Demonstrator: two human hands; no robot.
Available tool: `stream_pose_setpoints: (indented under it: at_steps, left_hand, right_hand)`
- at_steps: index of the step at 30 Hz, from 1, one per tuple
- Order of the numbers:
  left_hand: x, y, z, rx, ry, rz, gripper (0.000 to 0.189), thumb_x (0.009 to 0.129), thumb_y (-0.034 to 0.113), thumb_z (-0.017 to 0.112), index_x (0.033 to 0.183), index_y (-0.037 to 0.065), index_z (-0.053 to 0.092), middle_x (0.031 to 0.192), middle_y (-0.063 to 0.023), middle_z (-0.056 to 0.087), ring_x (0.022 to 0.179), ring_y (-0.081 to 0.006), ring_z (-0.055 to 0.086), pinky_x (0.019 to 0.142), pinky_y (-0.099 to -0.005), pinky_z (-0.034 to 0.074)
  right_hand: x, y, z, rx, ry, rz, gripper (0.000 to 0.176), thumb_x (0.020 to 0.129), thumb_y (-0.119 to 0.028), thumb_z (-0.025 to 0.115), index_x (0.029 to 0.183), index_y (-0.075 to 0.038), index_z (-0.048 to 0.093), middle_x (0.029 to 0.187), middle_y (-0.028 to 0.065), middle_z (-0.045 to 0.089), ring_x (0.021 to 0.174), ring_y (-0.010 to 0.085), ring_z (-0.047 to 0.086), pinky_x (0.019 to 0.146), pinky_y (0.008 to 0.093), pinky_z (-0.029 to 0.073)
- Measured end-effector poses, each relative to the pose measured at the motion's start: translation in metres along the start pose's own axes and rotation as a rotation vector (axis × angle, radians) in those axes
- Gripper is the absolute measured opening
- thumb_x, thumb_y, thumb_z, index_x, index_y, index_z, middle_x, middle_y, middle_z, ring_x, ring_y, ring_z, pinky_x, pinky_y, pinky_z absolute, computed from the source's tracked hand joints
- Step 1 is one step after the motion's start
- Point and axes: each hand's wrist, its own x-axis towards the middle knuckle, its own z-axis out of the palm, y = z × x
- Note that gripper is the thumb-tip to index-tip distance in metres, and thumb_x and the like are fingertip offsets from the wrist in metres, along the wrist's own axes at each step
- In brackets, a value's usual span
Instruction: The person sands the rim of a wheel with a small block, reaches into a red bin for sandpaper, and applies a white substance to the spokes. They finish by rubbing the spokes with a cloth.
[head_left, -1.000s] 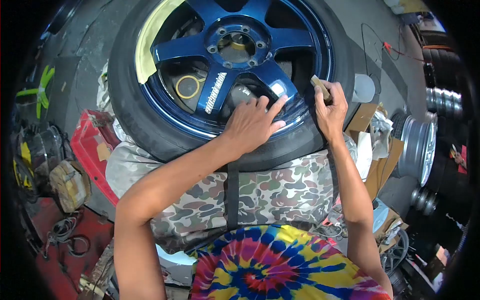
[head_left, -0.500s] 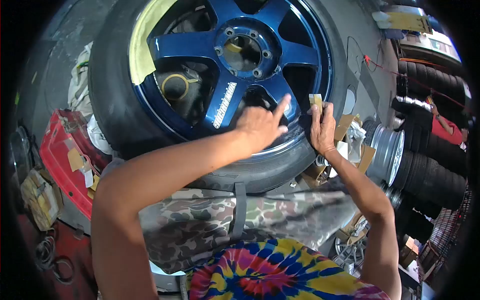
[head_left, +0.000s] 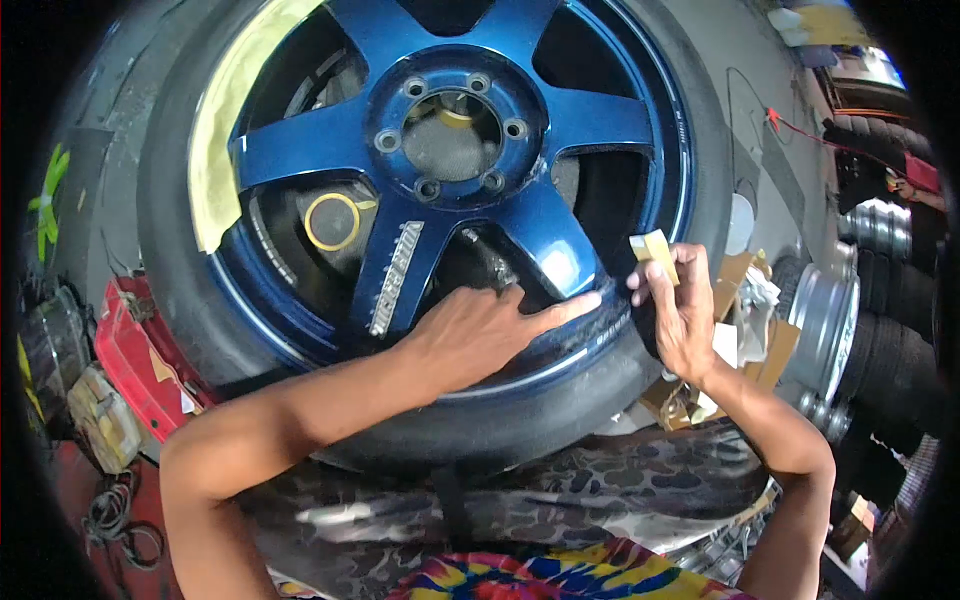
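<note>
A blue six-spoke wheel (head_left: pixel 590 125) lies face up in front of me, with a black tyre (head_left: pixel 165 190) around it. My left hand (head_left: pixel 465 335) reaches across the lower rim. Its index finger is stretched out and touches the rim by the end of a spoke, where the surface looks scuffed and dusty; the other fingers are loosely curled. My right hand (head_left: pixel 685 320) pinches a small folded piece of yellowish sandpaper (head_left: pixel 656 254) just above the rim's right side. Pale yellow masking tape (head_left: pixel 215 155) covers the upper left rim.
A roll of tape (head_left: pixel 311 222) shows through a gap between spokes. On the left are a red plastic piece (head_left: pixel 135 340) and coiled cable (head_left: pixel 110 515). Cardboard boxes (head_left: pixel 775 360), a silver wheel (head_left: pixel 825 315) and stacked tyres (head_left: pixel 895 370) stand on the right, with a person's hand (head_left: pixel 905 190) beyond.
My left index finger has moved down from the spoke to the rim. My right hand keeps the sandpaper, now tilted differently. The view has shifted, so the wheel appears larger and lower.
</note>
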Motion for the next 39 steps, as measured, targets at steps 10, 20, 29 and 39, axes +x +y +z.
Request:
stream_pose_setpoints:
  at_steps: [10, 20, 29, 39]
  left_hand:
    - [-0.002, 0.016, -0.030, -0.270, -0.042, -0.559, 0.090, 0.103, 0.014, 0.066, 0.174, 0.015, 0.011, 0.095, -0.0265, 0.071, 0.078, -0.0429, 0.072, 0.071, -0.0519, 0.061]
    - [-0.012, 0.025, -0.041, 0.266, -0.042, -0.308, 0.089, 0.094, 0.006, 0.061, 0.174, 0.013, 0.023, 0.078, -0.0105, 0.061, 0.067, -0.0234, 0.069, 0.064, -0.0377, 0.060]
    - [-0.011, 0.039, -0.026, 0.165, -0.051, -0.272, 0.082, 0.098, 0.008, 0.064, 0.171, 0.008, 0.027, 0.083, -0.0159, 0.066, 0.067, -0.0319, 0.068, 0.066, -0.0433, 0.059]
    - [-0.008, 0.022, -0.034, 0.245, -0.051, -0.294, 0.087, 0.092, 0.003, 0.062, 0.170, 0.003, 0.024, 0.090, -0.0190, 0.071, 0.077, -0.0319, 0.074, 0.070, -0.0412, 0.062]
  right_hand:
    - [0.094, -0.005, -0.030, -0.082, -0.293, -0.109, 0.024, 0.117, -0.028, 0.048, 0.114, -0.004, 0.050, 0.087, 0.0052, 0.053, 0.080, 0.0134, 0.050, 0.076, 0.0345, 0.046]
    - [0.098, 0.007, -0.040, -0.044, -0.354, -0.285, 0.013, 0.107, -0.014, 0.059, 0.106, -0.002, 0.053, 0.089, 0.0078, 0.051, 0.082, 0.0183, 0.052, 0.080, 0.0334, 0.046]
    - [0.082, 0.007, -0.036, -0.159, -0.345, -0.677, 0.016, 0.090, 0.001, 0.074, 0.104, 0.002, 0.065, 0.097, 0.0135, 0.060, 0.089, 0.0290, 0.064, 0.080, 0.0382, 0.052]
    - [0.082, 0.005, -0.029, -0.288, -0.299, -0.693, 0.030, 0.097, -0.007, 0.074, 0.127, -0.003, 0.074, 0.104, 0.0133, 0.065, 0.095, 0.0269, 0.069, 0.084, 0.0370, 0.055]
